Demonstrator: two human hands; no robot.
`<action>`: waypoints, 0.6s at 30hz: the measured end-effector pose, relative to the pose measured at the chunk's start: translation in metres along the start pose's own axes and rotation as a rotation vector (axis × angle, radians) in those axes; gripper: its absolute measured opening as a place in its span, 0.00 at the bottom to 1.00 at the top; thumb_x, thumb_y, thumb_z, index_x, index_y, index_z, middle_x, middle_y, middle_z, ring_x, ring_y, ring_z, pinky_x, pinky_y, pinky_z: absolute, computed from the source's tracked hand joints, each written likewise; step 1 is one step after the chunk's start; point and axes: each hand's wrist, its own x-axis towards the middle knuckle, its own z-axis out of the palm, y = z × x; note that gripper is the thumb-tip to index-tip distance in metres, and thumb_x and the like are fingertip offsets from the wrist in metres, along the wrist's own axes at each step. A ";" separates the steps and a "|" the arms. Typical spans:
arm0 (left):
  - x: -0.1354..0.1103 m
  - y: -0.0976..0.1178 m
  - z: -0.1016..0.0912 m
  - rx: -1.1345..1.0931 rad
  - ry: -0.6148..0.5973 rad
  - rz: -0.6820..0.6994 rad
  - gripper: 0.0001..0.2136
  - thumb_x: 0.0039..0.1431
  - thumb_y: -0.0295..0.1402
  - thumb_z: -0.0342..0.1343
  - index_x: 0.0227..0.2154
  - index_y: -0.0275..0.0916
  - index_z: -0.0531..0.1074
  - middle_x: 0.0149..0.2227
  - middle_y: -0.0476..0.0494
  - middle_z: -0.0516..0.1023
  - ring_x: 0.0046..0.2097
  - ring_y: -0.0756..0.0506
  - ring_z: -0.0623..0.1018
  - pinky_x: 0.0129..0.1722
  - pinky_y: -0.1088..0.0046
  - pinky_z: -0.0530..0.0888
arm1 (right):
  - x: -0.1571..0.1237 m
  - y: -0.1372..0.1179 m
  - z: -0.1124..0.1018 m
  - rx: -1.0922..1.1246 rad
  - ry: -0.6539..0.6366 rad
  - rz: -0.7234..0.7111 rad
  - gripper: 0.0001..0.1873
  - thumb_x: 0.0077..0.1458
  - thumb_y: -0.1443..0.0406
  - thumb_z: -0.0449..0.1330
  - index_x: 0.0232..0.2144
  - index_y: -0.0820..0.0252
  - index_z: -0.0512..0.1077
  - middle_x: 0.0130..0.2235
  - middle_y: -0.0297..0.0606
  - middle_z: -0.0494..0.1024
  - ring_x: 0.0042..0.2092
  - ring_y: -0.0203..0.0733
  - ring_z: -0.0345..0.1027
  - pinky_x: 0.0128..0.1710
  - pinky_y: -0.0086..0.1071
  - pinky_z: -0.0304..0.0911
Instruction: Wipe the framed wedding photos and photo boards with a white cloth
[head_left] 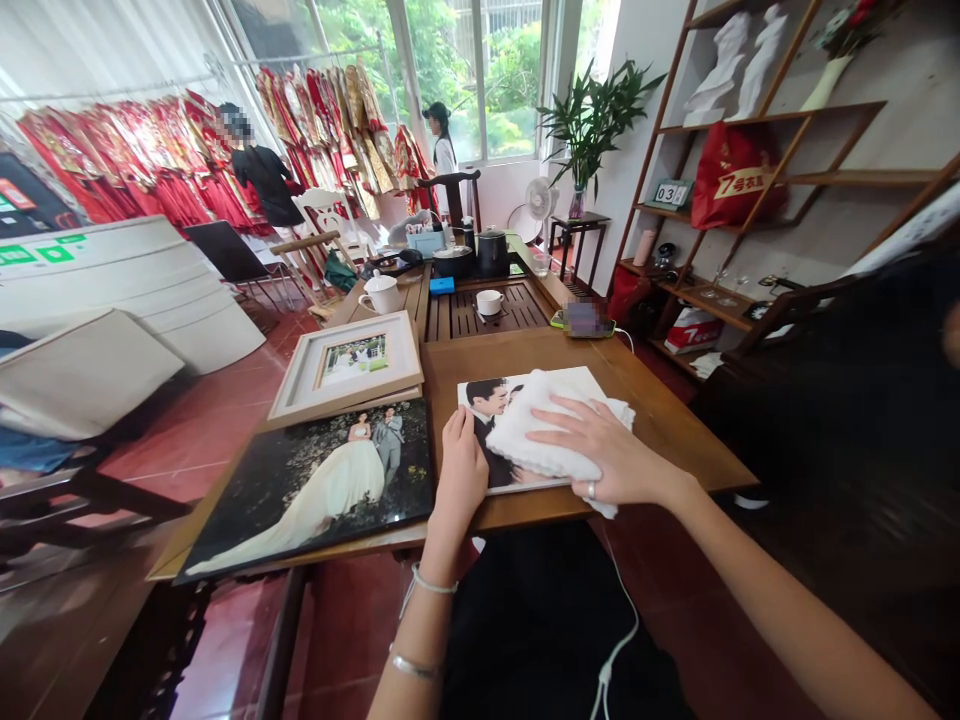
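Observation:
A glossy portrait photo (487, 400) lies on the wooden table (675, 430) in front of me. My right hand (607, 455) lies flat, fingers spread, on a folded white cloth (547, 420) that covers the photo's right half. My left hand (459, 470) rests on the photo's near left edge with its fingers together, pressing it down. A large dark wedding photo (315, 480) lies to the left. Behind that one sits a white-framed picture (349, 365).
A tea tray with a white cup (489, 301), a mug (382, 293) and a dark kettle (492, 252) stands at the far end. A phone (583, 320) with a white cable lies at the right. Two people stand by racks of red garments. Shelves line the right wall.

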 end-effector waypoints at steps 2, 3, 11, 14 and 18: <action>-0.001 0.001 -0.001 -0.014 -0.006 0.009 0.23 0.58 0.23 0.45 0.57 0.34 0.66 0.62 0.33 0.64 0.65 0.39 0.61 0.67 0.55 0.54 | -0.016 -0.001 -0.003 0.020 0.009 0.001 0.42 0.40 0.69 0.60 0.60 0.42 0.62 0.66 0.32 0.59 0.66 0.57 0.46 0.60 0.58 0.44; -0.001 0.002 -0.001 -0.023 -0.014 0.013 0.23 0.58 0.23 0.45 0.57 0.35 0.67 0.61 0.34 0.64 0.65 0.40 0.61 0.67 0.56 0.54 | -0.023 0.002 -0.004 0.024 0.022 0.018 0.42 0.40 0.69 0.60 0.60 0.42 0.63 0.65 0.32 0.60 0.66 0.57 0.47 0.60 0.58 0.45; 0.007 0.008 -0.002 -0.039 -0.024 -0.036 0.19 0.54 0.21 0.47 0.48 0.35 0.72 0.61 0.33 0.65 0.65 0.39 0.62 0.67 0.56 0.55 | -0.007 0.064 0.005 -0.014 0.152 0.265 0.34 0.49 0.65 0.58 0.60 0.45 0.63 0.63 0.35 0.64 0.63 0.59 0.53 0.57 0.59 0.55; 0.010 0.009 -0.001 -0.036 -0.012 -0.067 0.17 0.53 0.21 0.48 0.45 0.35 0.72 0.61 0.33 0.65 0.65 0.38 0.61 0.66 0.55 0.55 | 0.023 0.073 0.008 -0.049 0.143 0.305 0.33 0.51 0.64 0.57 0.61 0.47 0.63 0.63 0.36 0.64 0.63 0.61 0.52 0.56 0.60 0.54; 0.011 0.007 0.002 -0.056 -0.001 -0.076 0.19 0.56 0.23 0.47 0.50 0.34 0.70 0.61 0.32 0.65 0.66 0.39 0.61 0.67 0.56 0.54 | 0.048 0.065 0.010 -0.084 0.114 0.313 0.32 0.50 0.64 0.57 0.60 0.48 0.64 0.63 0.36 0.64 0.63 0.61 0.52 0.55 0.59 0.53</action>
